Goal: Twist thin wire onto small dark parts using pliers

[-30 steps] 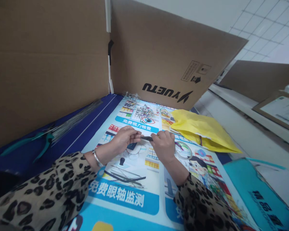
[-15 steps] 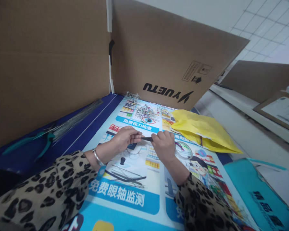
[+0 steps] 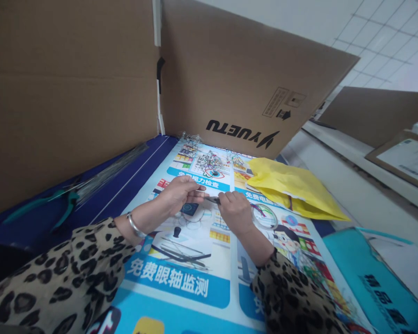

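Observation:
My right hand point(image 3: 236, 212) is closed round a thin dark strip point(image 3: 213, 200), whose free end sticks out to the left. Close by, my left hand point(image 3: 181, 194) pinches with thumb and fingers near that end; what lies in the pinch is too fine to make out. Below the hands, several thin black strips and wires point(image 3: 183, 250) lie on a printed poster point(image 3: 181, 297). A clear round dish point(image 3: 264, 216) with coloured threads sits just right of my right hand. Beyond the hands is a tangled pile of small wire pieces point(image 3: 209, 162).
Teal-handled pliers point(image 3: 69, 211) and a bundle of thin wires point(image 3: 113, 174) lie at the left. A yellow bag point(image 3: 294, 188) and a teal box point(image 3: 365, 273) are at the right. Tall cardboard panels point(image 3: 244, 79) stand behind.
My left hand has shifted slightly left and up, and its fingers have moved along the strip's end. My right hand is nearly still.

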The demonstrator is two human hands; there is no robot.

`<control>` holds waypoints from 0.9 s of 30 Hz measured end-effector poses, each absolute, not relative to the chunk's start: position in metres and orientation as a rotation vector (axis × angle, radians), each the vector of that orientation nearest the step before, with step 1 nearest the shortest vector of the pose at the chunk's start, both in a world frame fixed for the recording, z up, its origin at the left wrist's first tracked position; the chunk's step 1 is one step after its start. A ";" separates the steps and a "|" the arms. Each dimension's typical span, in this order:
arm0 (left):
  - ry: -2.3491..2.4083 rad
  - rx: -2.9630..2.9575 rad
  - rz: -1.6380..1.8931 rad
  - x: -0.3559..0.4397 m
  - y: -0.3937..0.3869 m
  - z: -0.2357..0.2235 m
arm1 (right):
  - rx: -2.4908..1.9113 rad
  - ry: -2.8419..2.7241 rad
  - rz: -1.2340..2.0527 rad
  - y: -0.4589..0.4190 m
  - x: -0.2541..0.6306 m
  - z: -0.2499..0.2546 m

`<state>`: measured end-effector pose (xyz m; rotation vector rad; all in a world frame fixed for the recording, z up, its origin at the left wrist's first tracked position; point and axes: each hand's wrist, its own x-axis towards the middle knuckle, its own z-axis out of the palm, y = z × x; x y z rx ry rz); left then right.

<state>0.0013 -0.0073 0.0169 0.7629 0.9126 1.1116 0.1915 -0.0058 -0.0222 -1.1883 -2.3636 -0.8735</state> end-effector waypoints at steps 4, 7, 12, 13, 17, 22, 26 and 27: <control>0.890 0.897 1.111 -0.002 -0.006 0.016 | -1.206 -2.385 -0.825 -0.005 0.190 -0.027; 0.904 0.986 1.102 -0.003 -0.005 0.015 | -1.235 -2.437 -0.763 -0.005 0.189 -0.028; 0.958 1.110 1.106 -0.001 -0.004 0.014 | -1.372 -2.541 -0.608 -0.007 0.186 -0.025; 0.957 1.155 1.105 -0.001 -0.003 0.013 | -1.405 -2.563 -0.558 -0.007 0.186 -0.024; 0.922 1.376 1.116 -0.003 -0.004 0.006 | -1.488 -2.646 -0.373 -0.007 0.187 -0.020; 0.919 1.612 1.131 -0.006 -0.007 0.005 | -1.503 -2.666 -0.296 -0.006 0.189 -0.019; 0.924 1.467 1.129 -0.003 -0.006 0.005 | -1.484 -2.595 -0.346 -0.004 0.188 -0.027; 0.930 1.385 1.134 -0.002 -0.005 0.004 | -1.484 -2.554 -0.384 -0.003 0.188 -0.030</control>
